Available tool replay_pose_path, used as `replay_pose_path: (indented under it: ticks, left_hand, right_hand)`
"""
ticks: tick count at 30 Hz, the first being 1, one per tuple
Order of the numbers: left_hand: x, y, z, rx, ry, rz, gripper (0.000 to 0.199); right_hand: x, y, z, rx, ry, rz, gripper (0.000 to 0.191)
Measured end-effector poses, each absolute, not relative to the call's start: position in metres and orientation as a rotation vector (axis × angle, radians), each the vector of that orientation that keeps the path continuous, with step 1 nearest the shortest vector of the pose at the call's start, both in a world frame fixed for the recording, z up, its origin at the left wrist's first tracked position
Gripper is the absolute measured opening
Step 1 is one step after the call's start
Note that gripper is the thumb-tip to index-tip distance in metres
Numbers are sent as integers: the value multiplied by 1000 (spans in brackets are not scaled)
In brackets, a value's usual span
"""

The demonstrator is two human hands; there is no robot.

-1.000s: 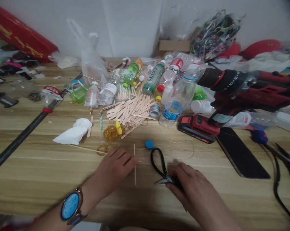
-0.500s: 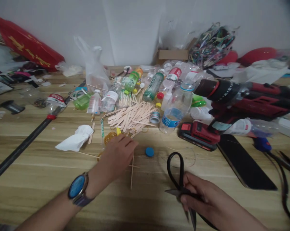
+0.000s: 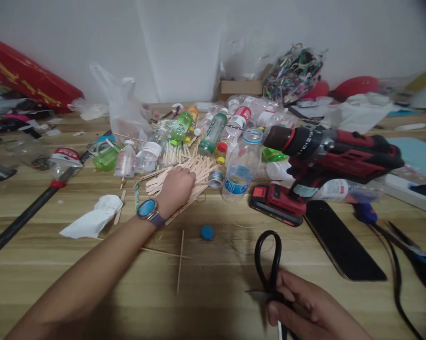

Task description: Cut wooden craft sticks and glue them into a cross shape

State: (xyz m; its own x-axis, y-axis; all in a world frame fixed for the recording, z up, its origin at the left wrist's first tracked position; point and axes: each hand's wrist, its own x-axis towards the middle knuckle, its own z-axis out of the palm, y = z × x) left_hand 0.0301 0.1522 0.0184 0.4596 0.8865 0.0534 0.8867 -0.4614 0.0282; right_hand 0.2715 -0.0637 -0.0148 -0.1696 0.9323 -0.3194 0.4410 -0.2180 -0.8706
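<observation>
My left hand (image 3: 177,188), with a watch on its wrist, rests on the pile of wooden sticks (image 3: 202,171). Its fingers are bent down into the pile, and their tips are hidden. At the lower right, my right hand (image 3: 297,302) is closed around black-handled scissors (image 3: 268,264), one loop standing up. Between the hands, a blue cap (image 3: 207,232) lies on the table. Two thin sticks (image 3: 180,264) cross just left of it. Beside the pile stands a clear bottle (image 3: 241,165) with its top uncapped.
A red and black drill (image 3: 326,160) stands on the right, with a black phone (image 3: 343,241) below it. Several plastic bottles lie behind the pile. Crumpled tissue (image 3: 96,217) and a dark pole (image 3: 25,219) are on the left.
My left hand has moved forward from near the rubber bands onto the stick pile. My right hand still has the scissors, now turned slightly. The view has shifted a little to the right.
</observation>
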Motion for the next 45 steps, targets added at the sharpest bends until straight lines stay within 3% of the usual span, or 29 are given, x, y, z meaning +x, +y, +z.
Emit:
replay_pose_path:
  ticks: [6, 8, 11, 16, 25, 32, 38, 45]
  left_hand:
    - [5, 85, 39, -2894, -1928, -91, 18]
    - [4, 52, 33, -3025, -1992, -77, 20]
    - [12, 9, 19, -3186, -2255, -442, 20]
    - [31, -27, -1, -3302, -2440, -318, 21]
    - [48, -26, -10, -3087, -2146, 63, 25]
    - [49, -34, -9, -3092, -2040, 150, 19]
    - [32, -44, -10, -2997, -1939, -186, 18]
    - [10, -54, -32, -3157, -991, -489, 20]
  right_hand:
    - [269, -52, -2, -1590, -1663, 1289, 17]
    - [268, -51, -1, -1575, -1745, 1252, 17]
    - [265, -50, 3, -1593, -1827, 1184, 14]
    - [263, -49, 14, -1590, -1863, 1119, 10]
    - [277, -49, 11, -1683, -2286, 704, 14]
    - [267, -43, 1, -1709, -2534, 612, 6]
    - [257, -39, 0, -1649, -2722, 259, 6]
    - [244, -33, 4, -1604, -2873, 9, 6]
